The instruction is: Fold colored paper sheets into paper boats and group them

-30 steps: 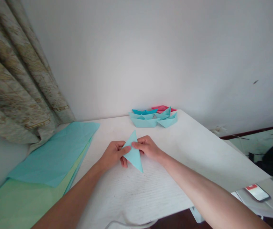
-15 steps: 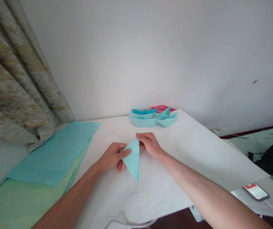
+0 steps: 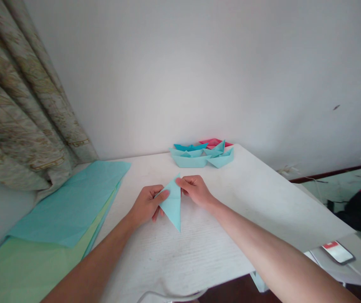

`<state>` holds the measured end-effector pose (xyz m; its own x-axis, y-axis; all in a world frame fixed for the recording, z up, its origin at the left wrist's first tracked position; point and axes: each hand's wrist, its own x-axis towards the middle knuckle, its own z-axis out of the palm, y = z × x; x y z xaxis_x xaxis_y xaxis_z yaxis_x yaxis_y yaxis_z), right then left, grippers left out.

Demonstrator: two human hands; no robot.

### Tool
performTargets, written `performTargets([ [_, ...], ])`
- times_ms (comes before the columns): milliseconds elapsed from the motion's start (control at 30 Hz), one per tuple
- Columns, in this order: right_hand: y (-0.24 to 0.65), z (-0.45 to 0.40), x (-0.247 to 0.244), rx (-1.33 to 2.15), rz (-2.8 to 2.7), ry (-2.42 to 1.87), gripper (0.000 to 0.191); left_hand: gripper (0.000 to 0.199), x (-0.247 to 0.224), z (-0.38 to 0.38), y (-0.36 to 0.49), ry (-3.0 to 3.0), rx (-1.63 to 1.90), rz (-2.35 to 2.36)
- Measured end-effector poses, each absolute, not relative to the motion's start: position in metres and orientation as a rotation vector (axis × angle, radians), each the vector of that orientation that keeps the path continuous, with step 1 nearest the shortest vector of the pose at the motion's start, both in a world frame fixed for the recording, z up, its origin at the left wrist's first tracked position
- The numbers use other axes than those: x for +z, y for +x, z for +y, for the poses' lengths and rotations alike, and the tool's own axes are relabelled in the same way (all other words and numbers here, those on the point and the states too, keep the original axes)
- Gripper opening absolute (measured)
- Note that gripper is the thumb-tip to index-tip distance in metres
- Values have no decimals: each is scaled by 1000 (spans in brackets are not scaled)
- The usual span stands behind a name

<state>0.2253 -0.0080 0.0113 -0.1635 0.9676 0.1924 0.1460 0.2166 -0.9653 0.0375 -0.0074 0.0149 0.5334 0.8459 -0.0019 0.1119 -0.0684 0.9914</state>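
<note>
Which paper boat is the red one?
The red paper boat at the back of the group, partly behind the blue ones; every other boat there is a shade of blue.

The folded paper triangle (image 3: 173, 202) between the hands sits higher toward the far side than half a second ago, its lower tip now pointing straight down. On the right hand (image 3: 196, 191), the fingertips (image 3: 182, 181) have moved from its top corner onto its right edge.
</note>
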Motion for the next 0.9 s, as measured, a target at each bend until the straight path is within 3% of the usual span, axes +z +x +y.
performTargets([
  [400, 222, -11, 13, 1316, -1571, -1020, 39, 39, 15, -3, 38, 1541, 961, 999],
  [900, 224, -14, 15, 1427, -1607, -982, 40, 35, 10, -1, 36, 1608, 1033, 1037],
])
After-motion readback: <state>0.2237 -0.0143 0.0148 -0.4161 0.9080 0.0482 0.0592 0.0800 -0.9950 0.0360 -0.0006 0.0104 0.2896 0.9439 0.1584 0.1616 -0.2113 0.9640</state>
